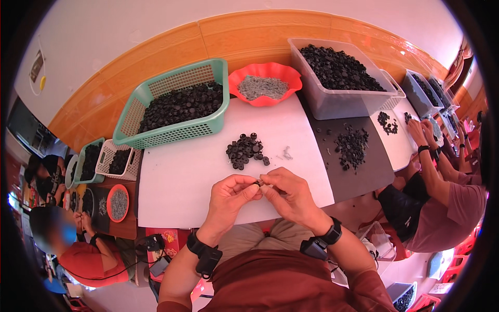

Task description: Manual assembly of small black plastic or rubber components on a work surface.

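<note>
My left hand (pixel 231 200) is closed in a pinch on a small black plastic part (pixel 258 183) above the near edge of the white work surface (pixel 182 177). Fingertips of my right hand (pixel 288 195) meet it from the other side, also pinched; whatever they grip is too small to name. Just beyond my hands lies a loose pile of small round black plastic parts (pixel 243 151). To its right are a few small pale metal pieces (pixel 287 153), apart from the pile.
At the back stand a green basket (pixel 176 130) of black parts, a red scalloped bowl (pixel 265 101) of metal pieces and a clear bin (pixel 343 103) of black parts. More black parts (pixel 352 148) lie on the dark board. People work at left (pixel 93 260) and right (pixel 447 203).
</note>
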`<state>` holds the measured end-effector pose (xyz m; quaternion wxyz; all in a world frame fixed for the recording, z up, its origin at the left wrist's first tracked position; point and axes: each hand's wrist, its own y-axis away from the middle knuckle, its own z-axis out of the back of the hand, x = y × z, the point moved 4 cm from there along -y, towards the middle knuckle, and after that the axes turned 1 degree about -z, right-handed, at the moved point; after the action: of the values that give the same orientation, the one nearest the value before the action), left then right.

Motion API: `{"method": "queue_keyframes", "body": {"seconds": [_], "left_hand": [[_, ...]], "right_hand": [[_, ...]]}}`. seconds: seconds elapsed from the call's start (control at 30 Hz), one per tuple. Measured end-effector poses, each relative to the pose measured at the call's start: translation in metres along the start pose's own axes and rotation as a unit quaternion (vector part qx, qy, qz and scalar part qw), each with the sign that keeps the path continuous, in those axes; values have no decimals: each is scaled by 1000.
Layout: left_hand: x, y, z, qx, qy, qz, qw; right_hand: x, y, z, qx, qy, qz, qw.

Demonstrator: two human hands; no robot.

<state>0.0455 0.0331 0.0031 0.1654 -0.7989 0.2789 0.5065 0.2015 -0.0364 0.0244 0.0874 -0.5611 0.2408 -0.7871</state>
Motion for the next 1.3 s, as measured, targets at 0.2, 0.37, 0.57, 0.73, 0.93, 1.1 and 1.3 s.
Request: {"method": "queue_keyframes", "body": {"seconds": [0.2, 0.37, 0.57, 0.73, 0.93, 1.1, 1.3], "left_hand": [[-1, 1, -2, -1, 1, 9, 1000], [-1, 0, -3, 3, -5, 14, 1000], [-5, -2, -7, -6, 12, 30, 999], [-2, -2, -5, -12, 11, 37, 999], [-2, -2, -4, -4, 15, 45, 999], [-6, -3, -7, -8, 39, 62, 997], [-1, -4, -1, 18, 61, 73, 995]], "right_hand": [[5, 0, -1, 8, 40, 18, 999], [8, -1, 0, -4, 94, 46, 995], [7, -3, 0, -3, 80, 39, 996], [5, -3, -1, 2, 68, 40, 997], [3, -4, 0, 3, 66, 39, 997], [2, -4, -1, 4, 49, 28, 998], [2, -5, 0, -12, 11, 23, 1000]]}}
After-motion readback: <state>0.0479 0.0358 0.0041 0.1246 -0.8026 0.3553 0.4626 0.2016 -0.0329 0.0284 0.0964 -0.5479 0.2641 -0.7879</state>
